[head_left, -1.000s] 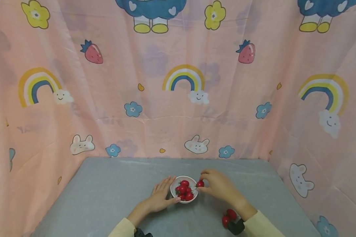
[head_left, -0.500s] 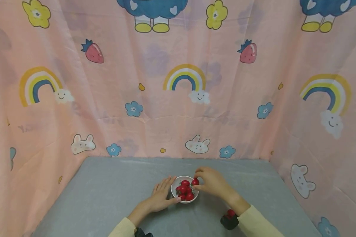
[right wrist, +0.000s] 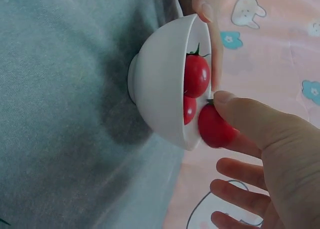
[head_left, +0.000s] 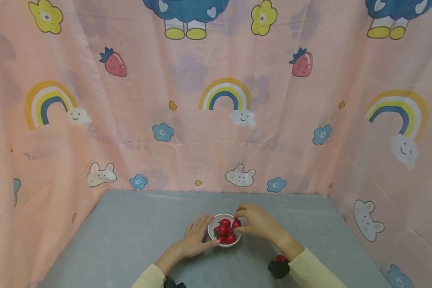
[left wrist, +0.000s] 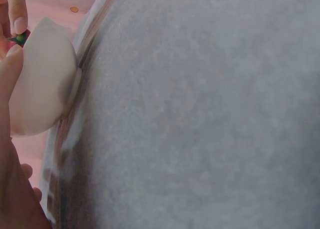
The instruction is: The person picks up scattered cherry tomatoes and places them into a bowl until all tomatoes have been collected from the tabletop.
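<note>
A white bowl [right wrist: 162, 84] with several red cherry tomatoes [head_left: 222, 230] in it stands on the grey tabletop. My left hand [head_left: 195, 241] lies along the bowl's left side with straight fingers, its thumb at the near rim. At the right rim my right hand [head_left: 262, 225] pinches another cherry tomato [right wrist: 215, 126] between thumb and index finger, and its remaining fingers are spread. In the right wrist view this tomato overlaps the bowl's opening, green stem toward the thumb. The left wrist view shows the bowl's outer wall [left wrist: 45, 79] and a sliver of red tomato.
One loose cherry tomato [head_left: 281, 258] shows behind the black wrist camera [head_left: 279, 269] below my right forearm. A pink patterned curtain [head_left: 187, 160] hangs behind and beside the grey table [head_left: 137, 216].
My right hand has moved left with its cherry tomato, from just outside the rim to over the bowl's right side, then slightly lower. My left hand has stayed at the bowl.
</note>
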{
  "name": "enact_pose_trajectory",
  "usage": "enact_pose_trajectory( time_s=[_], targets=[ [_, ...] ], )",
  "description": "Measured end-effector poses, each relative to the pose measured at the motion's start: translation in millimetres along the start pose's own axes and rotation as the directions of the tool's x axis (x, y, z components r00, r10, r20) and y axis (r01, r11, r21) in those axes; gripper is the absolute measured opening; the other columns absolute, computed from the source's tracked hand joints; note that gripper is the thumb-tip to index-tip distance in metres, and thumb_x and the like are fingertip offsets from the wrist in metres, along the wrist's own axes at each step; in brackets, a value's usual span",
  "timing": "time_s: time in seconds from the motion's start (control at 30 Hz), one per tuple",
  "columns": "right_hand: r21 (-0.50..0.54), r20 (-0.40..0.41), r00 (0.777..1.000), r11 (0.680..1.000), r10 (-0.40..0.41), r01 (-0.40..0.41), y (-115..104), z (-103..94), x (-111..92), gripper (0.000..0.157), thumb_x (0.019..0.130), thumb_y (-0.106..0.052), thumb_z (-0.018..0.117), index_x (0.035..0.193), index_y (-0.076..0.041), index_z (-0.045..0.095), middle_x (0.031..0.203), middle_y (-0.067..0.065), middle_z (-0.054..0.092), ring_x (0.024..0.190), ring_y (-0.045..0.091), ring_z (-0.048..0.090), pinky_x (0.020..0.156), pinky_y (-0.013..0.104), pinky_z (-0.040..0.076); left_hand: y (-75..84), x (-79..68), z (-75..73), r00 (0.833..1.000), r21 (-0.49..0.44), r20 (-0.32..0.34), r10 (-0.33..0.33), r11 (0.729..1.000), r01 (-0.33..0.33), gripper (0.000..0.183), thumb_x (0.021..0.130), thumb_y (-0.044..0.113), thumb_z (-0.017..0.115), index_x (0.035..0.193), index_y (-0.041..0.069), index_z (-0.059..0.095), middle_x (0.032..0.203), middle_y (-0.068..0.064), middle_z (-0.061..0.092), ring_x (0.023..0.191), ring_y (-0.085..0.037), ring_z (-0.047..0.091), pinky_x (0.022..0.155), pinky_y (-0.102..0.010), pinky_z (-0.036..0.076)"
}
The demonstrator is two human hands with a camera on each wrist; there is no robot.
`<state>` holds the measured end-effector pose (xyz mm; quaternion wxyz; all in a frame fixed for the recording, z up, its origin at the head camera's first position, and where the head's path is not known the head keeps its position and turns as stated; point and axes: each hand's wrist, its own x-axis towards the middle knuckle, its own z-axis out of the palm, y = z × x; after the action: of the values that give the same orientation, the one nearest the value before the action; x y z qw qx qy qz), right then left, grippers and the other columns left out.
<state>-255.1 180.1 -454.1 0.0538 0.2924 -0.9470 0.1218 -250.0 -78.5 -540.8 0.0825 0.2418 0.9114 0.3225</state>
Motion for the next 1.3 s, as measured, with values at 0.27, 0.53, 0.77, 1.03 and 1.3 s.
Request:
enact_pose_trajectory(
  time_s=[0.27, 0.53, 0.77, 1.03, 1.3],
  targets=[
    [0.005, 0.007, 1.000, 1.000, 0.009, -0.009, 0.6, -2.8, -2.7, 0.036, 0.080, -0.034, 0.082, 0.108, -0.013, 0.075, 0.117, 0.008, 0.068, 0.109, 0.028, 0.063, 0.095, 0.050, 0.054, 2.0, -0.9, -0.2, 1.000, -0.011, -0.003, 0.002, 1.000, -0.002, 0.091, 0.091, 0.065, 0.054, 0.160, 0.020, 0.014, 0.167, -0.015, 0.016, 0.153, -0.041, 0.015, 0.118, -0.069, 0.009],
    [0.030, -0.016, 0.999, 0.999, 0.035, -0.034, 7.5, -3.4, -10.6, 0.031, 0.082, -0.030, 0.080, 0.107, -0.012, 0.075, 0.118, 0.009, 0.068, 0.112, 0.029, 0.063, 0.097, 0.050, 0.053, 2.6, -0.3, 0.2, 1.000, -0.016, -0.006, 0.001, 1.000, -0.001, 0.091, 0.092, 0.064, 0.054, 0.160, 0.020, 0.015, 0.167, -0.015, 0.016, 0.153, -0.041, 0.014, 0.119, -0.068, 0.009],
    [0.030, -0.022, 0.999, 0.999, 0.045, -0.045, 16.9, -5.1, -23.1, 0.028, 0.083, -0.025, 0.079, 0.107, -0.011, 0.075, 0.118, 0.009, 0.067, 0.113, 0.030, 0.062, 0.098, 0.051, 0.052, 2.6, -0.3, 0.6, 1.000, -0.021, -0.007, 0.009, 1.000, -0.009, 0.091, 0.092, 0.063, 0.055, 0.160, 0.019, 0.014, 0.167, -0.015, 0.016, 0.154, -0.041, 0.014, 0.118, -0.069, 0.008],
    [0.024, -0.009, 0.999, 0.998, 0.052, -0.052, 30.2, -3.8, -47.6, 0.027, 0.084, -0.027, 0.078, 0.105, -0.011, 0.074, 0.115, 0.008, 0.068, 0.110, 0.031, 0.062, 0.096, 0.052, 0.052, -1.7, 1.3, 3.3, 1.000, -0.004, -0.016, 0.014, 1.000, -0.014, 0.091, 0.092, 0.062, 0.055, 0.160, 0.018, 0.014, 0.167, -0.015, 0.016, 0.153, -0.041, 0.015, 0.118, -0.069, 0.009],
    [0.065, 0.027, 0.994, 0.992, 0.106, -0.108, 42.1, -0.3, -75.1, 0.026, 0.083, -0.029, 0.078, 0.104, -0.013, 0.075, 0.114, 0.004, 0.067, 0.107, 0.027, 0.063, 0.093, 0.051, 0.052, -1.8, 2.1, 4.1, 0.999, 0.003, -0.028, 0.024, 1.000, -0.024, 0.090, 0.092, 0.061, 0.056, 0.160, 0.018, 0.016, 0.166, -0.017, 0.018, 0.152, -0.042, 0.017, 0.117, -0.070, 0.011]
  ],
)
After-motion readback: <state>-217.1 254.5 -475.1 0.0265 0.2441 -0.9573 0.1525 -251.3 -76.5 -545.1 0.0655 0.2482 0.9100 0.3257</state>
